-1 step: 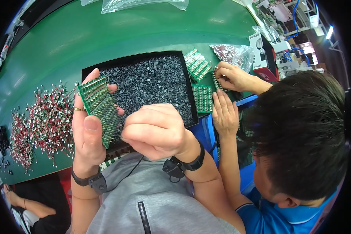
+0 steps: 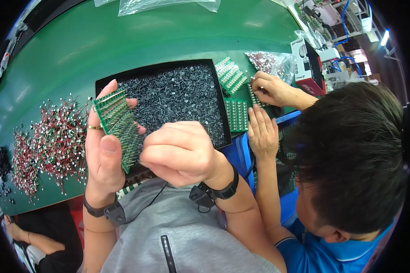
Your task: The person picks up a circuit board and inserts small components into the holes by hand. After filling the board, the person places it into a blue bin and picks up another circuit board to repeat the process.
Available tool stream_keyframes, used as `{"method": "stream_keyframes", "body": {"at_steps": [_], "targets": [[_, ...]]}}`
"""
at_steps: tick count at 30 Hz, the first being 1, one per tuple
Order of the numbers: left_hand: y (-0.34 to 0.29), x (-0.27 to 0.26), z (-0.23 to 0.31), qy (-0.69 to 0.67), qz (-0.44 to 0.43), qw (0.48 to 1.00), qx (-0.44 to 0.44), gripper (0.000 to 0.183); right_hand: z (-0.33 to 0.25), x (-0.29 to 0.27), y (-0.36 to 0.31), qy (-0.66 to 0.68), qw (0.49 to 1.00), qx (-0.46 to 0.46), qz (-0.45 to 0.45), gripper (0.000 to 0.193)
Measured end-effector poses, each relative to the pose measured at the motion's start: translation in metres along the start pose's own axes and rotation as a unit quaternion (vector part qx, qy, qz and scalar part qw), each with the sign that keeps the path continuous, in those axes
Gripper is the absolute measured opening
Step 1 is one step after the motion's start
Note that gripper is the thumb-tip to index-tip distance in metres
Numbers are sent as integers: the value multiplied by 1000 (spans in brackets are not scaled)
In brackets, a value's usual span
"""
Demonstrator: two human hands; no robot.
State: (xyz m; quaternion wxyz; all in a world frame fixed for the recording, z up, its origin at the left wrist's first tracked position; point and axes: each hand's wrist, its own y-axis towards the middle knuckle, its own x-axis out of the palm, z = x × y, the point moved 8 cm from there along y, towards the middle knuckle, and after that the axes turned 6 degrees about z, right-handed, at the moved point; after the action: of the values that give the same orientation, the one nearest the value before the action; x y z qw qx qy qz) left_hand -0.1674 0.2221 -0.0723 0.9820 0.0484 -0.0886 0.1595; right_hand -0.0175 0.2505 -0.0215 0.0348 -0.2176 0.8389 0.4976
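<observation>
A green circuit board panel (image 2: 117, 120) with rows of thin metal pins stands tilted in my left hand (image 2: 101, 159). My left thumb lies along its near side, and fingertips show past its far side. Close to the panel's right edge is my right hand (image 2: 180, 152), curled closed with the back of the hand up. Its fingertips are mostly hidden, so I cannot make out what they pinch. Beneath both hands lies a black tray (image 2: 220, 102) filled with small black parts (image 2: 177, 93).
Left of the tray are a heap of red-wired white connectors (image 2: 61, 141) and a small black pile (image 2: 2, 161). At right, a co-worker's hands (image 2: 264, 132) work beside green boards (image 2: 237, 114), a plastic bag of parts (image 2: 271, 63) and a box (image 2: 307, 66).
My left hand and the panel have shifted very slightly to the right. My right hand has barely moved. The co-worker's hands look the same.
</observation>
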Motion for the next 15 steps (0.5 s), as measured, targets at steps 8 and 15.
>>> {"method": "stream_keyframes", "body": {"at_steps": [8,15], "targets": [[0,2,3,4,-7,1000,-10,110,0,3,0,-42,999,-5,-1,28],[1,0,2,-23,2,1000,4,105,3,-4,4,-70,996,26,45,18]]}}
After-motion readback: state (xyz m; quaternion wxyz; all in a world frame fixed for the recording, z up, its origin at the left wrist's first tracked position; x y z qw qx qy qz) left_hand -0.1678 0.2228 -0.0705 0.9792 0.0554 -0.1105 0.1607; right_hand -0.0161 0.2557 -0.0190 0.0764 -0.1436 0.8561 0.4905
